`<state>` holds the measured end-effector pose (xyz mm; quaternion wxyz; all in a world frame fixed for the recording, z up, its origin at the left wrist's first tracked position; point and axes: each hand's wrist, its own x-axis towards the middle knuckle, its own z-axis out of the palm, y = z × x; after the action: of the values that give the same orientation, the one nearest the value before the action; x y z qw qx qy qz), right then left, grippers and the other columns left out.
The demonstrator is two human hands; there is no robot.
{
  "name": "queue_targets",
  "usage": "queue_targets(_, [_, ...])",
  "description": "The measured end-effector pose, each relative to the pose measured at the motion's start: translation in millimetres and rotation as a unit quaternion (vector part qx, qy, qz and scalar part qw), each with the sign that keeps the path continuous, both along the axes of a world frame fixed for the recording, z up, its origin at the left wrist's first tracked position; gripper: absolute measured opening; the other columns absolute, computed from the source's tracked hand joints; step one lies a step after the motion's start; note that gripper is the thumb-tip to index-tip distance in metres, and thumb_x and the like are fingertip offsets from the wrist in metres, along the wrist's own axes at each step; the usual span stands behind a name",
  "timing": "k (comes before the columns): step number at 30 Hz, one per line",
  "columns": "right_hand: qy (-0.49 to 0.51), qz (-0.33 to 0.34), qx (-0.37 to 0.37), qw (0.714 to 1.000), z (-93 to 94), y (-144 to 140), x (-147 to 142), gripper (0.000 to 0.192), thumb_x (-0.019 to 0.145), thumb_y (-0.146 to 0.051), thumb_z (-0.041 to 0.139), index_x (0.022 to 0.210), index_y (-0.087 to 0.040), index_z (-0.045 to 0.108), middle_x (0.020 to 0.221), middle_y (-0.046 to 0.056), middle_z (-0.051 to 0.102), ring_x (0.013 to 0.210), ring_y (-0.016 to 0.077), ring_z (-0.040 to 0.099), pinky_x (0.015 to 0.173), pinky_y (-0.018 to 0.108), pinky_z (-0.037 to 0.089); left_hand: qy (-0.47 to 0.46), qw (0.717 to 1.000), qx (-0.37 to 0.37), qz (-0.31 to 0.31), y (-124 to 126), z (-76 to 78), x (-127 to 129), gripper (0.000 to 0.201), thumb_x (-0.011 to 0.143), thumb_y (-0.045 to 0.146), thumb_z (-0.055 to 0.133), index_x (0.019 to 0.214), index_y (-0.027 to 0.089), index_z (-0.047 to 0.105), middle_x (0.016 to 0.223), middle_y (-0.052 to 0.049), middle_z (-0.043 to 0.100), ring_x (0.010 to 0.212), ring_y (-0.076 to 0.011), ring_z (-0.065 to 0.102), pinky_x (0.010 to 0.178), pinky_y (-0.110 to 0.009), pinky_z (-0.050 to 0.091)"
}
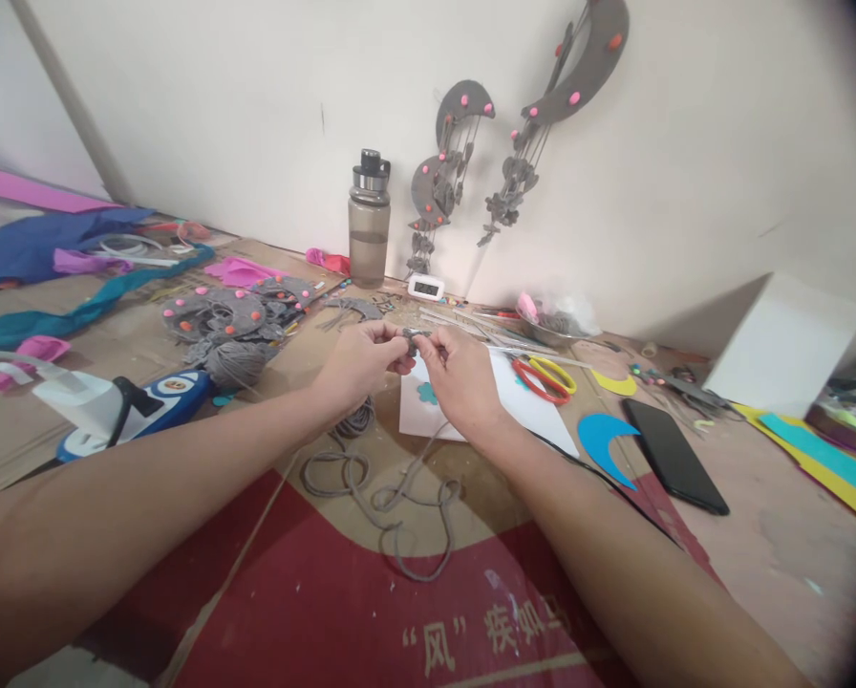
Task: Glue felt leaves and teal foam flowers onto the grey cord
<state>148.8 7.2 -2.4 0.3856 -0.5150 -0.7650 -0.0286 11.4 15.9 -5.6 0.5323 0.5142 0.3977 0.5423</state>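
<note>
My left hand (363, 361) and my right hand (460, 373) meet over the middle of the cardboard. Between their fingertips they pinch a small dark grey piece (411, 342), mostly hidden by the fingers; it seems to be felt or knotted yarn. Grey yarn (420, 576) trails from below my right hand and lies in loose loops on the cardboard. A small coil of the same yarn (357, 418) rests under my left hand. White paper (535, 416) with a teal flower shape (428, 393) on it lies beneath my right hand.
Scissors (546, 380), a blue crescent (607, 441) and a black phone (672, 454) lie to the right. A water bottle (369, 225) and small clock (426, 287) stand by the wall. On the left are a yarn ball (236, 363), grey crescents and a power strip (184, 397).
</note>
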Motion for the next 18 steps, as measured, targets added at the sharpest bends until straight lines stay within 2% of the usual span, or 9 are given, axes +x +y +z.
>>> queue_targets(4, [-0.04, -0.013, 0.012, 0.999, -2.1, 1, 2, 0.025, 0.091, -0.034, 0.048, 0.071, -0.019, 0.052, 0.073, 0.003, 0.058, 0.07, 0.0167, 0.05, 0.062, 0.028, 0.032, -0.015, 1.0, -0.006, -0.005, 0, -1.2, 0, 0.007, 0.066, 0.015, 0.06, 0.06, 0.017, 0.057, 0.056, 0.001, 0.057, 0.053, -0.0106, 0.055, 0.062, -0.026, 0.048])
queue_targets(10, [-0.046, -0.012, 0.021, 0.999, -3.7, 0, 3, 0.016, 0.091, -0.031, 0.047, 0.093, -0.019, 0.057, 0.093, 0.007, 0.063, 0.085, 0.0204, 0.055, 0.069, 0.03, 0.036, -0.042, 0.998, -0.036, -0.042, -2, -0.4, 0, 0.01, 0.069, 0.019, 0.065, 0.061, 0.016, 0.058, 0.059, 0.0, 0.059, 0.057, -0.011, 0.058, 0.064, -0.026, 0.05])
queue_targets(14, [-0.034, -0.021, 0.003, 0.999, -3.6, 4, 5, 0.016, 0.09, -0.03, 0.048, 0.088, -0.019, 0.058, 0.087, 0.006, 0.064, 0.081, 0.0196, 0.056, 0.069, 0.03, 0.036, -0.044, 0.994, -0.045, -0.093, 0, -1.5, -2, 0.011, 0.07, 0.024, 0.068, 0.066, 0.014, 0.063, 0.065, -0.003, 0.063, 0.065, -0.0123, 0.061, 0.071, -0.028, 0.051])
queue_targets(18, [-0.031, -0.021, -0.033, 0.999, -4.5, 12, 10, 0.014, 0.089, -0.029, 0.049, 0.084, -0.019, 0.058, 0.079, 0.004, 0.063, 0.071, 0.0173, 0.054, 0.064, 0.028, 0.034, -0.01, 0.993, -0.026, -0.113, 6, -2.0, -6, 0.01, 0.068, 0.024, 0.07, 0.069, 0.014, 0.066, 0.074, -0.004, 0.065, 0.068, -0.0125, 0.061, 0.072, -0.03, 0.051])
